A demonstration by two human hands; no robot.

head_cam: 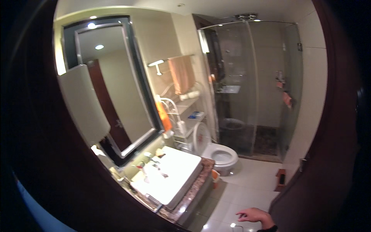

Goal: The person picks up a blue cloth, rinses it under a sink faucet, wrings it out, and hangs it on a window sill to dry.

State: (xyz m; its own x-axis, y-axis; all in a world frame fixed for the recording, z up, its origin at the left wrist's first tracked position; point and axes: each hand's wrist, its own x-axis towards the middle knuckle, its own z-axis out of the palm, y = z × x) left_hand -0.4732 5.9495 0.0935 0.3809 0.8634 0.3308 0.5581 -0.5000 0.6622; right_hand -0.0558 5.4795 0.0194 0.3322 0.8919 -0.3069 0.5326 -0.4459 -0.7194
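Observation:
My right hand (pixel 254 215) reaches in at the lower right, a dark cuff at its wrist. It holds nothing that I can see, and its slightly curled fingers point left, with a gap between them. Below it in the picture is the pale tiled floor (pixel 246 185), and the dark door edge (pixel 285 190) is close on its right. My left hand is out of view. A white rectangular washbasin (pixel 179 174) with a faucet (pixel 152 158) sits on a brown stone counter (pixel 189 195), left of the hand.
Beyond the counter stands a toilet (pixel 224 158) with its lid raised. A glass shower enclosure (pixel 237 110) fills the back. A framed mirror (pixel 116 87) hangs left, and an orange-brown towel (pixel 182 74) hangs above a white rack (pixel 179 108). A small brown wooden object (pixel 280 178) rests by the right wall.

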